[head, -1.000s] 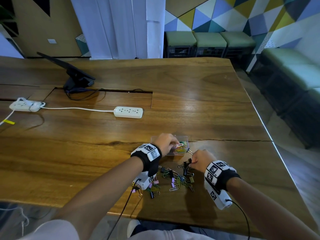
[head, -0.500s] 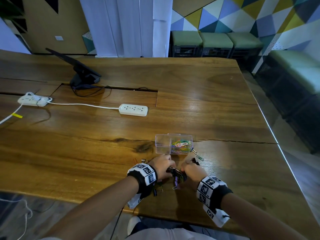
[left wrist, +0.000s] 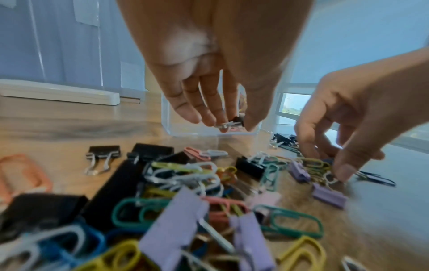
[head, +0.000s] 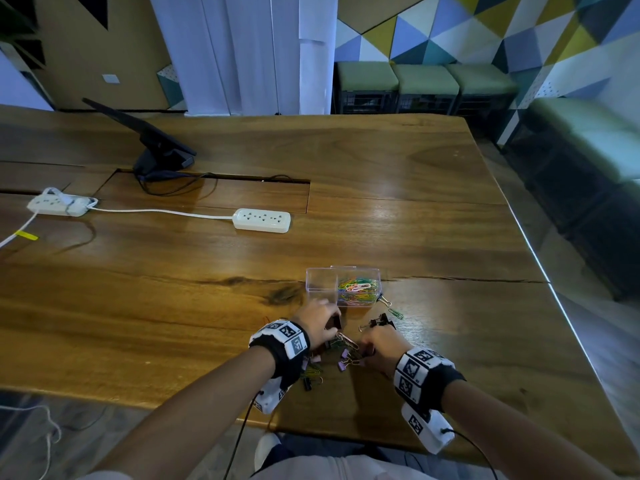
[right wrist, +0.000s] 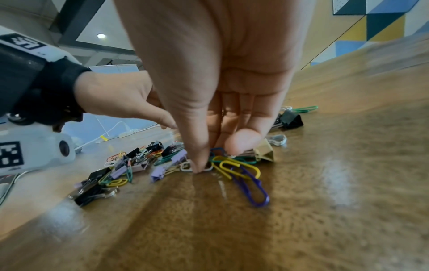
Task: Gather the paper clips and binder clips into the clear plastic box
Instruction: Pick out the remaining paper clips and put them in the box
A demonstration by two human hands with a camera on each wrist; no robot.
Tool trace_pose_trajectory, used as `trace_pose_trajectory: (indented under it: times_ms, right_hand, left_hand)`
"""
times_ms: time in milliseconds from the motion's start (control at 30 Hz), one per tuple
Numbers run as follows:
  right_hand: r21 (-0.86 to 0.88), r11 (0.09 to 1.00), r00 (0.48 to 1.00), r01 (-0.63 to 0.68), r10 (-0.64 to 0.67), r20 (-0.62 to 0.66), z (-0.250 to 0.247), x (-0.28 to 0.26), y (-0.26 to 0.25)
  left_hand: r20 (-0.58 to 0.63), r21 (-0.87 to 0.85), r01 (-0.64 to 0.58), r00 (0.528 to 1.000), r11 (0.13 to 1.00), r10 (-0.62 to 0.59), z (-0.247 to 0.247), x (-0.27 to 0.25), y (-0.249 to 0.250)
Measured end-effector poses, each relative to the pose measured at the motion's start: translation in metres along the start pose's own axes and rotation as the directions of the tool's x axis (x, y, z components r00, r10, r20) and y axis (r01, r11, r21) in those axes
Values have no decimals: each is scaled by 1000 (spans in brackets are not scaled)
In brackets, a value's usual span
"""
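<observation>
Pinching a black binder clip (left wrist: 235,122), left hand (head: 320,322) hangs near the tabletop's (head: 415,209) front edge while right hand's (head: 382,346) thumb and fingers close on paper clips (right wrist: 234,168).

bare forearms, black wristbands (head: 287,355) carrying white square-coded marker blocks, white wrist cameras (head: 427,429) trailing thin black cables.

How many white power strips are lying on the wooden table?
2. One power strip lies near the table's middle; the other power strip lies at the far left edge, joined by a white cable. None seems hidden.
</observation>
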State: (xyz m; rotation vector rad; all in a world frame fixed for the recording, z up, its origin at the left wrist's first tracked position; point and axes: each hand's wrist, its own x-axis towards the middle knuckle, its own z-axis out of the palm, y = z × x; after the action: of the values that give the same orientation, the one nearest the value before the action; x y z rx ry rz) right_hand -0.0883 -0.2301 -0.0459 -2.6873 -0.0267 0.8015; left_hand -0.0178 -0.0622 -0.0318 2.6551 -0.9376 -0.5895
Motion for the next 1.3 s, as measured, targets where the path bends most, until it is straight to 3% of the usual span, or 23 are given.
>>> trace_pose_trajectory:
  times_ms: [133,300,467,567,700,967,1133,1300]
  right_hand:
    - [-44,999,1000,26,-25,17,0,-1,-2]
    - [-121,992,996,44,-34,80,-3,1,-8]
    - [-139,990,994,17,-2,109,-4,4,-10]
    - [-128,992,995,-4,16,96,-2,3,-9]
    - [-130,987,985,-91,108,132,0,9,-10]
    - [-101,990,983,-100,114,143,-5,11,-8]
    - [28,998,996,60,-58,-61,-19,-9,-5]
    - [102,985,968,137,-111,-225,-52,-13,-13]
  left_hand:
    - [-9,52,38,999,998,-38,-5,6,-8]
    - [61,181,95,992,979,-108,-2,10,-11]
    - [-6,234,11,1000,972,-10,4,1,-2]
    - [0,223,-61,998,973,63,7,-4,6]
    - [119,171,36,991,985,-57,9,-7,7]
    - [45,-25,96,994,995,-95,4,-9,-1]
    - [76,19,126,989,992,-127,0,-8,-6]
    - [130,91,101,985,991,-112,0,-9,-9]
